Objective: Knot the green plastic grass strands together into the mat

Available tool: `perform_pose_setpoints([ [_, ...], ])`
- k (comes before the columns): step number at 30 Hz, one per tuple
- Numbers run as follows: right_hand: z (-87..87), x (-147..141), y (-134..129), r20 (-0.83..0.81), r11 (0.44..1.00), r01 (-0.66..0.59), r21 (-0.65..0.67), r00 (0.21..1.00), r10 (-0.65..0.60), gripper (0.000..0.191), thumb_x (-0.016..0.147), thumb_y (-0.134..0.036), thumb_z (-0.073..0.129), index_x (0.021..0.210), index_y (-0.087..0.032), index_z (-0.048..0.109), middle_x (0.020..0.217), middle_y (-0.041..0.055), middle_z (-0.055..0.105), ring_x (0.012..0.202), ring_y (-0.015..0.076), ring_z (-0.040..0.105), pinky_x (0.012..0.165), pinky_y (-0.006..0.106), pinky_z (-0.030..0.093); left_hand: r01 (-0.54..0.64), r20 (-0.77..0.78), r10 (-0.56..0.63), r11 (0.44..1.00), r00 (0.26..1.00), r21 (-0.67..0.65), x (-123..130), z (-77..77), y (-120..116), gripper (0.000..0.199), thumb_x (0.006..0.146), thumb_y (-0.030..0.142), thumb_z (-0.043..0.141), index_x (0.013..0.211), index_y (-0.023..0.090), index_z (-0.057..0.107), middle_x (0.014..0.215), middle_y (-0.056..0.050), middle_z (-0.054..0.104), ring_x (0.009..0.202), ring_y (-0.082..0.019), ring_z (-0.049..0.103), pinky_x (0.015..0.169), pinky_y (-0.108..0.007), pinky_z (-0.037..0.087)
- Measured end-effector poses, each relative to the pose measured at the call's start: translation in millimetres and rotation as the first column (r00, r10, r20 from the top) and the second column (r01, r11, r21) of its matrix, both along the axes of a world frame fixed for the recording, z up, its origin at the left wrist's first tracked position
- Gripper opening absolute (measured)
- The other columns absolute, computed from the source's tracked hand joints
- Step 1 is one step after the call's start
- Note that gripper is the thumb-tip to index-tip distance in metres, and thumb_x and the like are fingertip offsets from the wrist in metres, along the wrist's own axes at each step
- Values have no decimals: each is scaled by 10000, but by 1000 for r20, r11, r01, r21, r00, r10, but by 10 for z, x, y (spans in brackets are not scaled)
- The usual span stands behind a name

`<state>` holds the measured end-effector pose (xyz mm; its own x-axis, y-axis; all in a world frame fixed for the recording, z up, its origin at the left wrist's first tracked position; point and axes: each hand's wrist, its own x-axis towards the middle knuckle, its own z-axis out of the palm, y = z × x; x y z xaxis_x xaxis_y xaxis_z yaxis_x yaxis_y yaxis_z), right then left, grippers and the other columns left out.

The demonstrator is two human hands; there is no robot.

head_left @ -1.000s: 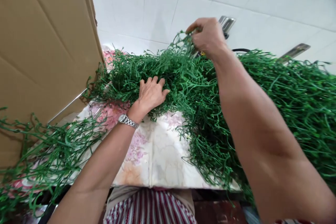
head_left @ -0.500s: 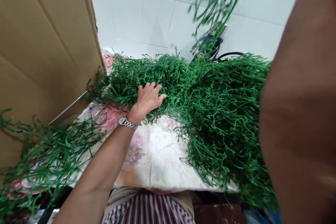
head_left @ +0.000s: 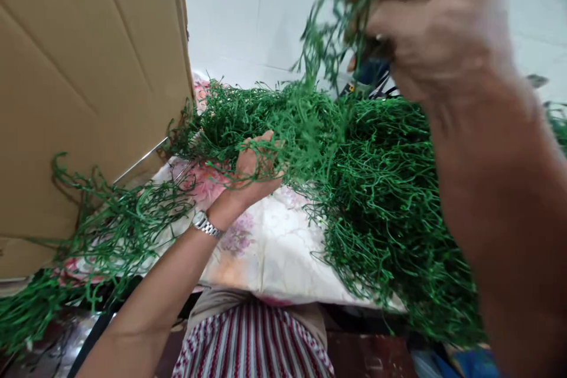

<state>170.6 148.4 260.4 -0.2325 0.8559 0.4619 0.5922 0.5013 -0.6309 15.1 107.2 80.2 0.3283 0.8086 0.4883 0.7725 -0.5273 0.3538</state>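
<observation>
Right hand blurred; green strands partly hide left hand.

Thin branching green stems, tangled in a heap on flowered cloth, one bunch held above

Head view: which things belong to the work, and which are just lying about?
Apparently in use:
thin green branching strands
right hand, holding some
left hand, strands across it
pale floral cloth beneath

Seemingly just there:
brown cardboard panel
dark, yellow-marked object, partly hidden

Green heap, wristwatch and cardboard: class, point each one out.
Green heap (head_left: 385, 207), head view: on the strands of its broad right part.
Wristwatch (head_left: 208, 225), head view: on its metal band beside the dial.
Cardboard (head_left: 95, 71), head view: on its flat brown face.
</observation>
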Motion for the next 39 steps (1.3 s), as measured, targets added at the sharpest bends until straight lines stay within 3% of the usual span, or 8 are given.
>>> perform_pose_setpoints([
  [8, -1056, 214, -571, 294, 959, -192, -207, 923, 248, 256, 754, -86, 501, 961, -190, 610, 787, -20, 631, 606, 81, 558, 578, 224, 474, 18, 31, -17, 999, 999, -47, -294, -437, -750, 386, 750, 223, 526, 1135, 208, 517, 1273, -71, 479, 1240, -232, 365, 1077, -441, 265],
  [12, -1468, 302, -781, 813, 983, -5, -185, 561, 156, 288, 773, -157, 501, 1037, -217, 601, 1000, 57, 612, 774, 181, 600, 656, 300, 469, -100, -121, 86, 988, 989, -118, -560, -712, -919, 304, 719, 172, 516, 1009, 123, 594, 1187, -141, 528, 1179, -289, 424, 1027, -469, 337],
  [16, -1453, 388, -1017, 948, 994, 66, -85, 314, 60, 270, 839, -293, 451, 1052, -173, 566, 897, 94, 618, 768, 235, 597, 570, 304, 427, -155, 22, 158, 983, 987, -100, -797, -805, -1063, 322, 752, 60, 407, 1001, 129, 599, 1121, -116, 575, 1121, -229, 495, 990, -405, 404],
  [21, -1439, 348, -1291, 874, 998, -57, -34, 483, 57, 301, 872, -231, 388, 1138, -156, 506, 1015, 100, 602, 869, 211, 575, 685, 306, 454, -380, 354, 313, 915, 881, 134, -654, -654, -1389, 352, 770, 67, 469, 1100, 165, 537, 1136, -106, 521, 1079, -213, 499, 935, -398, 424],
  [23, -1578, 275, -1393, 810, 990, -110, -92, 570, 139, 328, 866, -207, 398, 1178, -151, 480, 1048, 100, 595, 896, 201, 572, 724, 302, 468, -209, 304, 135, 952, 943, 224, -447, -594, -1478, 320, 731, 117, 564, 1048, 163, 556, 1060, -98, 542, 995, -220, 519, 856, -389, 455],
  [26, -1820, 163, -1561, 711, 968, -153, -198, 657, 249, 325, 868, -195, 392, 1174, -134, 484, 1004, 97, 609, 893, 196, 578, 762, 320, 483, 75, 40, -76, 996, 996, 40, -137, -587, -1489, 289, 740, 225, 581, 1005, 114, 554, 973, -111, 592, 930, -245, 524, 827, -433, 440],
  [32, -1989, 172, -1817, 499, 932, -189, -311, 802, 329, 230, 847, -131, 413, 1008, -172, 572, 882, 48, 616, 804, 145, 575, 709, 283, 493, 157, -183, -174, 982, 967, -106, -75, -703, -1403, 295, 748, 91, 486, 1022, 159, 574, 970, -89, 598, 943, -234, 513, 868, -447, 399],
  [39, -1905, 344, -1609, 309, 995, -99, 25, 947, 87, 213, 819, -96, 471, 1001, -129, 576, 901, 82, 624, 837, 152, 575, 748, 282, 493, 222, -1, -223, 968, 975, 120, -283, -746, -1519, 337, 674, -2, 482, 935, 173, 604, 1156, -125, 522, 1105, -250, 466, 957, -525, 357],
])
